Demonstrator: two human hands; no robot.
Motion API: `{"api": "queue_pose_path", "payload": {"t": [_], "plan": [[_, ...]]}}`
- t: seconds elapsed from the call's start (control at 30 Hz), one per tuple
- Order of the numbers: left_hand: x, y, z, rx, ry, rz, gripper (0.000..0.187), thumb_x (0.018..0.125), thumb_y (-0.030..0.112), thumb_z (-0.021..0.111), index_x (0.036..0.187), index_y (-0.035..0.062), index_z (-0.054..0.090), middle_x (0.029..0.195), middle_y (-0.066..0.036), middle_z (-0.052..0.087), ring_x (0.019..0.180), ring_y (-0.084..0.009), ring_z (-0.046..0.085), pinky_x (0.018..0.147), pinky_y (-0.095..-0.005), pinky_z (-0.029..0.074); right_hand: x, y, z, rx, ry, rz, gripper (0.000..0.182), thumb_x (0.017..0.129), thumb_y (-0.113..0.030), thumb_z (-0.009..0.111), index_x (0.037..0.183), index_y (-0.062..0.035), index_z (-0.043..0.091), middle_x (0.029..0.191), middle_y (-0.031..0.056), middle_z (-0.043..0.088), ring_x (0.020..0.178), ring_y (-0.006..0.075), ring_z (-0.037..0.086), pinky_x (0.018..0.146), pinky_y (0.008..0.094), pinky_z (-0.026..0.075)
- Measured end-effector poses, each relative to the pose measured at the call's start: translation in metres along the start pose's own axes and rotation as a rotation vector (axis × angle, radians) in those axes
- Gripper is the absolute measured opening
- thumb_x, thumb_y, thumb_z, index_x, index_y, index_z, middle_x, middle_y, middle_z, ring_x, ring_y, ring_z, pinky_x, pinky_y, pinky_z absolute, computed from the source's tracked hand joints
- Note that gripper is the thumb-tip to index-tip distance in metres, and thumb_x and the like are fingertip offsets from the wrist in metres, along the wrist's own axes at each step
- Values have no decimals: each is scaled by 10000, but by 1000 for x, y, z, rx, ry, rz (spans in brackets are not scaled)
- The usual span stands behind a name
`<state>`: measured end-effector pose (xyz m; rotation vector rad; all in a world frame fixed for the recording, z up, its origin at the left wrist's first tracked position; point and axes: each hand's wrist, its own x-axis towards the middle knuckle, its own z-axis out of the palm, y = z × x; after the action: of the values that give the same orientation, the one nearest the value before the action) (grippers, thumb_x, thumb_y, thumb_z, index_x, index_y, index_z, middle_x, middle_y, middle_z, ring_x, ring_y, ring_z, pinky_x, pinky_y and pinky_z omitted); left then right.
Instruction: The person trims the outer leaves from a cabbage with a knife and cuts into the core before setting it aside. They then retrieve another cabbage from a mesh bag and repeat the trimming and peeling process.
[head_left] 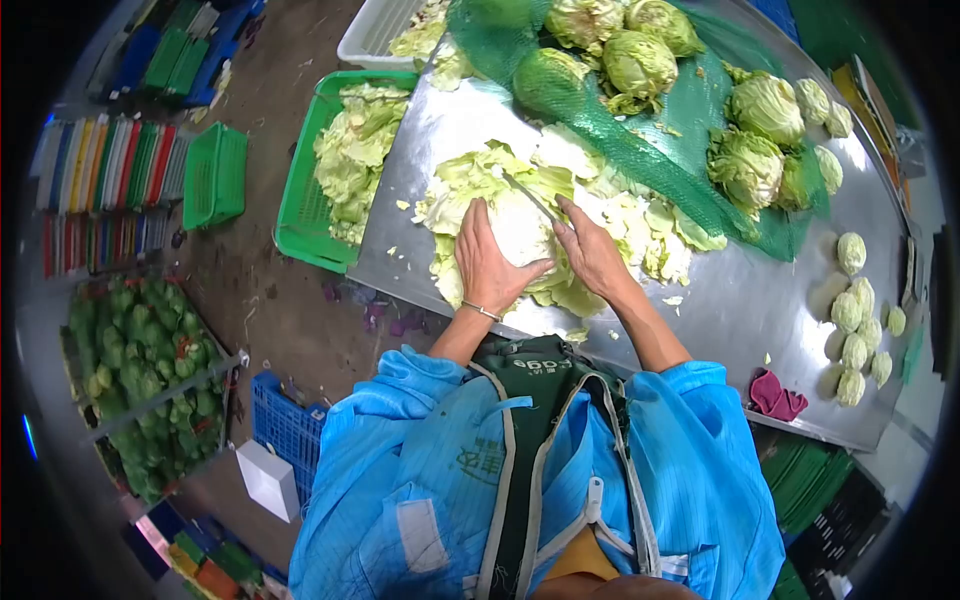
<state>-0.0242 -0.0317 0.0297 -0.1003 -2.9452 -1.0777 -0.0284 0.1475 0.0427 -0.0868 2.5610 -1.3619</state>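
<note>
A pale green cabbage (517, 232) with loosened outer leaves lies on the steel table in front of me. My left hand (492, 258) is pressed on its left and near side, thumb stretched across toward the right. My right hand (592, 247) grips a knife (530, 195), its handle mostly hidden in my fingers. The blade points up and left over the cabbage's far side. Torn cabbage leaves (640, 235) are spread around the cabbage, mostly to its right and behind.
A green net (690, 190) with whole cabbages (640, 65) lies across the steel table (740, 310). Small trimmed heads (853, 312) and a magenta cloth (777, 396) are at right. Left of the table, a green crate (298, 215) and a white crate (365, 40) hold leaves.
</note>
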Motion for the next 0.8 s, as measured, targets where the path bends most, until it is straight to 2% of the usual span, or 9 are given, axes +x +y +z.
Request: {"api": "queue_pose_path", "payload": {"t": [0.07,0.2,0.3,0.37,0.47,0.67,0.73,0.8], "plan": [[-3,-8,1,-121,-11,-89,1265,500,377,902,1430,-59,165,1448,-279,279,1324,-405,318,1085,-474,275,-7,-5,4,-47,-47,-55,551,971,-309,471,1385,35,352,1350,305,442,1172,441,514,995,440,417],[1,-15,-1,-304,-6,-17,1232,523,396,890,1413,-75,179,1437,-289,282,1322,-411,318,1081,-472,290,-7,-11,5,-135,-63,-17,619,965,-324,479,1429,22,261,1366,319,409,1142,470,518,969,460,435],[-1,-15,8,-75,46,-28,1161,545,421,873,1369,-92,234,1367,-288,349,1273,-415,351,1058,-472,308,-9,-11,2,-184,-90,-15,650,961,-342,483,1445,7,226,1346,325,422,1076,479,551,910,474,469],[4,-11,10,-89,8,-50,1109,557,431,863,1332,-99,273,1301,-284,392,1225,-415,376,1034,-475,321,-6,-13,4,-241,-75,-14,661,959,-359,482,1448,1,223,1321,321,447,1022,472,579,855,483,495],[10,-11,11,-84,8,-30,1065,562,435,861,1296,-104,309,1229,-282,432,1165,-412,405,1004,-477,335,3,-11,2,-262,-84,29,644,961,-379,465,1443,-12,248,1279,308,485,961,459,604,792,490,510],[20,-12,15,-65,15,-28,1045,564,437,861,1278,-110,329,1196,-278,451,1130,-412,421,993,-475,345,24,-13,3,-249,-28,73,572,965,-380,447,1394,-21,332,1111,323,581,904,464,618,773,498,500],[28,-12,17,-72,-21,-52,1039,564,435,859,1285,-98,336,1212,-272,450,1146,-411,418,1008,-475,337,31,-13,1,-171,-33,172,541,967,-377,446,1361,-15,370,1070,336,590,879,466,623,766,499,496],[21,-3,13,11,-62,69,1049,561,432,859,1306,-84,330,1244,-264,440,1172,-405,408,1025,-473,324,48,5,-7,-50,28,295,505,972,-372,438,1324,-10,413,1027,345,601,848,472,625,748,499,492]]}}
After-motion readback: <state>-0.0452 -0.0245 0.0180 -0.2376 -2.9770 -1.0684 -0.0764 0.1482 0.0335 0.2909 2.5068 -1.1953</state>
